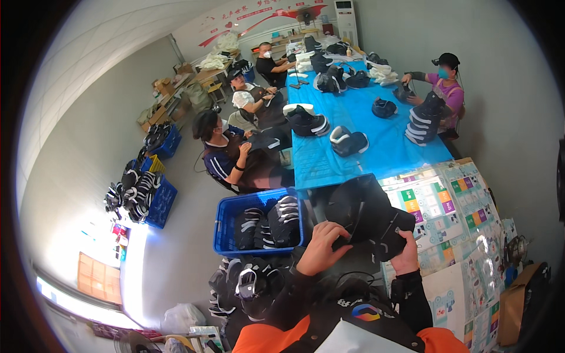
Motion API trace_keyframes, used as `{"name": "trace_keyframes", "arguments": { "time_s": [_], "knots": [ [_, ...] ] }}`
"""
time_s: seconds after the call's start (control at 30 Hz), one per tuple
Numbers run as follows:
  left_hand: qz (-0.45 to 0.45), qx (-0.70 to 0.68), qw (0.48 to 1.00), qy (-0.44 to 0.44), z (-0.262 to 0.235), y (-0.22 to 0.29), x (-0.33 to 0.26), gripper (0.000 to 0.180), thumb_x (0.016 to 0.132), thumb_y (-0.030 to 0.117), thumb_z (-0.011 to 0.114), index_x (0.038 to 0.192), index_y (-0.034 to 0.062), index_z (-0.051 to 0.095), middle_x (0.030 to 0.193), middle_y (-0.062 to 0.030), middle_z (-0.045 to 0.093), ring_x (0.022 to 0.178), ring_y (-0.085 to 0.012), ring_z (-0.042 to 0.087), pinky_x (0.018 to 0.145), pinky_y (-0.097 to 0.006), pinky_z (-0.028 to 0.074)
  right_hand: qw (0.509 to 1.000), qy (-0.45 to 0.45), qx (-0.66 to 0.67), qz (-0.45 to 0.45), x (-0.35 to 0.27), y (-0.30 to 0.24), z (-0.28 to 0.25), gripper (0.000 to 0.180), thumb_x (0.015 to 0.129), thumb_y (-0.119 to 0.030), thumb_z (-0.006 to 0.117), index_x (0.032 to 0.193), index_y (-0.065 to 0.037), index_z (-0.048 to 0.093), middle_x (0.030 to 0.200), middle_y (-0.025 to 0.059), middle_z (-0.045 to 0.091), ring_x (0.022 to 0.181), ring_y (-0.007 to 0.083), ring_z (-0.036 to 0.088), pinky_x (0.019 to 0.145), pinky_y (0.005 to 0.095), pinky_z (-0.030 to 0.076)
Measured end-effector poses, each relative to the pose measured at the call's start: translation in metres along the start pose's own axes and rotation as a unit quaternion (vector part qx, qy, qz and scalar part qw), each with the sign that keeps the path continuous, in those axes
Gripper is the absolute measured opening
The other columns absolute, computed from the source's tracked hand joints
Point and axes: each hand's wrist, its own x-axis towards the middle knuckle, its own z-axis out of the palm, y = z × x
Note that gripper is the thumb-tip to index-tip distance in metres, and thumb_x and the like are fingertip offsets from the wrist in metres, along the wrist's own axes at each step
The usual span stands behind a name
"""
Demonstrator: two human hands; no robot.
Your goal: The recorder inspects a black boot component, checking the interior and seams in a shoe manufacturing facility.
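A black piece of stiff-looking fabric (385, 234) with flat panels is held in front of me; its exact kind I cannot make out. My right hand (406, 254) is closed on its right edge, the thumb on top. At its left side my left hand (322, 247) has curled fingers, with thumb and forefinger at the dark material. More black material (347, 200) spreads just beyond, partly over the table's near end. Left of my hands stands a blue crate (221, 226) holding black padded pieces (283, 220) with white stripes.
A long table with a blue cover (329, 112) bears several black-and-white padded pieces. Several people sit along its sides. Printed sheets (447, 217) cover a surface at my right. More black pieces (256, 288) lie near my left forearm. Filled blue crates (162, 203) stand farther left.
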Motion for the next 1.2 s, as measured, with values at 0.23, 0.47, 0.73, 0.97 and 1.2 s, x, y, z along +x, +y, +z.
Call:
{"name": "trace_keyframes", "arguments": {
  "time_s": [0.23, 0.47, 0.73, 0.97, 1.2],
  "knots": [
    [-0.002, 0.0, 1.0, -0.018, 0.004, -0.008, 0.0, 0.027, 0.078, 0.012, 0.085, 0.096, 0.0089, 0.065, 0.101, -0.0064, 0.064, 0.109, -0.0318, 0.058, 0.103, -0.042, 0.043, 1.0, 0.006, -0.011, -0.001, 0.0, -0.003, -0.003, 0.036, 0.09, -0.018, 0.062, 0.12, 0.0, 0.066, 0.115, 0.0121, 0.074, 0.104, 0.0289, 0.072, 0.09, 0.042, 0.059],
    [0.012, 0.012, 1.0, -0.009, 0.0, -0.006, 0.005, 0.025, 0.077, 0.013, 0.086, 0.089, 0.0091, 0.064, 0.097, -0.0057, 0.064, 0.108, -0.0314, 0.057, 0.102, -0.043, 0.043, 0.999, 0.03, 0.002, -0.019, 0.005, -0.006, -0.008, 0.038, 0.09, -0.016, 0.061, 0.124, 0.0, 0.066, 0.121, 0.0121, 0.073, 0.109, 0.0291, 0.071, 0.096, 0.0423, 0.058],
    [0.092, 0.029, 0.994, 0.043, -0.003, 0.045, 0.009, 0.03, 0.063, 0.006, 0.089, 0.084, 0.0102, 0.069, 0.105, -0.0084, 0.061, 0.104, -0.0331, 0.059, 0.105, -0.054, 0.044, 0.995, -0.078, 0.058, 0.023, -0.001, -0.011, -0.022, 0.042, 0.091, -0.024, 0.061, 0.125, 0.0, 0.067, 0.122, 0.0125, 0.073, 0.113, 0.0288, 0.07, 0.102, 0.0447, 0.054],
    [0.209, 0.066, 0.975, 0.032, -0.006, 0.078, -0.001, 0.034, 0.062, 0.005, 0.083, 0.092, 0.0158, 0.071, 0.106, -0.0023, 0.065, 0.103, -0.0273, 0.064, 0.109, -0.058, 0.041, 0.993, -0.084, 0.052, -0.067, -0.006, -0.004, -0.035, 0.062, 0.086, -0.033, 0.056, 0.135, 0.004, 0.054, 0.12, 0.0221, 0.065, 0.114, 0.0357, 0.064, 0.103, 0.0476, 0.051],
    [0.16, 0.043, 0.986, 0.016, -0.002, 0.071, 0.007, 0.04, 0.061, 0.008, 0.085, 0.098, 0.0105, 0.069, 0.103, -0.0036, 0.065, 0.103, -0.0276, 0.062, 0.108, -0.056, 0.043, 0.99, -0.083, 0.075, -0.083, -0.016, -0.008, -0.034, 0.057, 0.089, -0.023, 0.056, 0.14, 0.002, 0.055, 0.132, 0.0162, 0.066, 0.121, 0.0322, 0.064, 0.109, 0.0474, 0.049]
  ]
}}
